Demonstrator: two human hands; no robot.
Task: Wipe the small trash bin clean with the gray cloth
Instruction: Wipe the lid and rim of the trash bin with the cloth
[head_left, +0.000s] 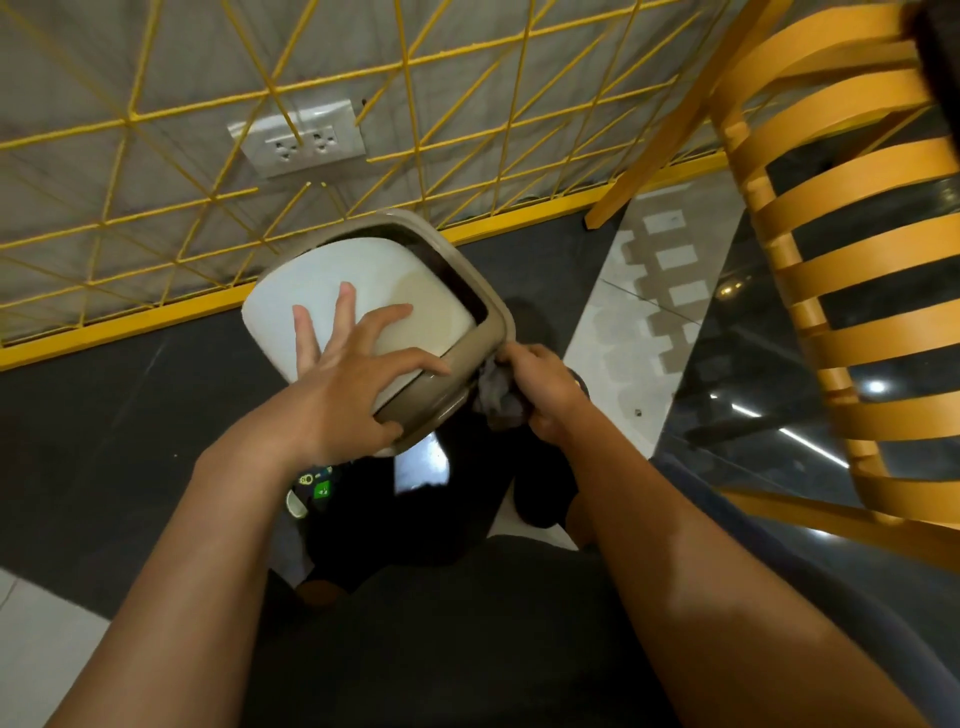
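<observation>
The small trash bin (415, 291) has a white swing lid set in a taupe rim and is tilted toward me in the middle of the view. My left hand (348, 379) lies spread over the lid, with its thumb hooked round the rim's near edge. My right hand (540, 384) grips the crumpled gray cloth (496, 395) and holds it against the rim's right side. The bin's body below the rim is hidden by my hands and arms.
A yellow wire-grid panel (208, 197) stands along the gray wall behind the bin, with a double wall socket (298, 139) behind it. An orange slatted chair (852, 249) is at the right. The floor is dark tile with a lighter strip (649, 291).
</observation>
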